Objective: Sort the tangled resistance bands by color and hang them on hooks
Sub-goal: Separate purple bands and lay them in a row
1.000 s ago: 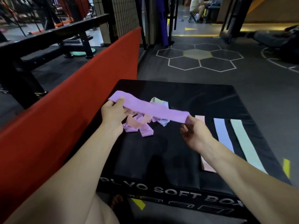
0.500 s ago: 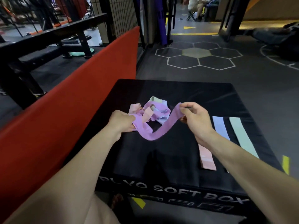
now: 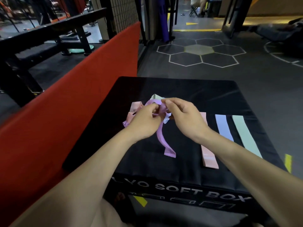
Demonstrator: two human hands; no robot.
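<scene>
Head view: the purple band (image 3: 161,136) hangs in a loose strip from both hands above the top of the black soft box (image 3: 180,89), its free end curling down to touch the box top nearer the camera than the hands. The left hand (image 3: 144,122) pinches the band between thumb and fingers, closed tight on it; the right hand (image 3: 185,117) pinches the same band at its upper loop, thumb and forefinger narrowed onto the material. The two hands almost touch each other.

Just behind and under the hands, toward the far side of the box, lies the tangle of bands (image 3: 139,108): pink folds to the left, a mint-coloured piece at the back, a pale blue-white scrap peeking out between the hands. How the purple band runs through this tangle cannot be told, as the hands cover it.

On the right part of the box top three bands lie flat and straight, side by side but apart: a pink band (image 3: 209,154), a light blue band (image 3: 223,126) and a mint band (image 3: 246,136), the mint one nearest the box's right edge.

Against the left side of the box runs a long red pad (image 3: 65,104).
</scene>
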